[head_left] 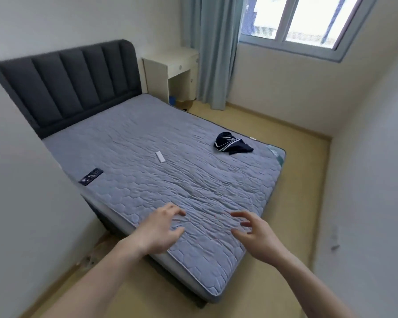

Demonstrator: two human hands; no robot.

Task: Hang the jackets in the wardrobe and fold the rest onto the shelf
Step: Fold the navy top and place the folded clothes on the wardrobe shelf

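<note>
Garment (232, 146): dark navy with white stripes, crumpled in a small heap on the bed (147, 180), near the far right corner by the foot edge, well apart from both hands. Too bunched to tell jacket from other clothing; looked small and light, likely shorts or a top, so probably one to fold for the shelf rather than hang. Long axis ran roughly left to right across the mattress, rounded bulk at the left, a flatter pointed flap trailing right toward the bed's edge. No clear collar, waistband or opening made out.

Step in hand, by judgement: reaching out for the last loose piece on the bed, nothing grasped yet. Next move called for stepping or leaning along the foot of the bed toward the right corner, taking the heap by its bulk, shaking it open to find its shape, then laying it flat to fold.

Left hand (160, 229): hovered over the near corner of the mattress, fingers (177, 212) spread and loosely curled, holding nothing. Right hand (256, 236): just beside it at the same height, fingers (239, 214) wide apart, likewise holding nothing.

Farther out: white remote (160, 157) lay mid-mattress, long axis toward the headboard (67, 81); dark phone (91, 176) near the left edge. Nightstand (170, 65), curtain (214, 53) and window (296, 21) beyond. Wardrobe and shelf out of view.
</note>
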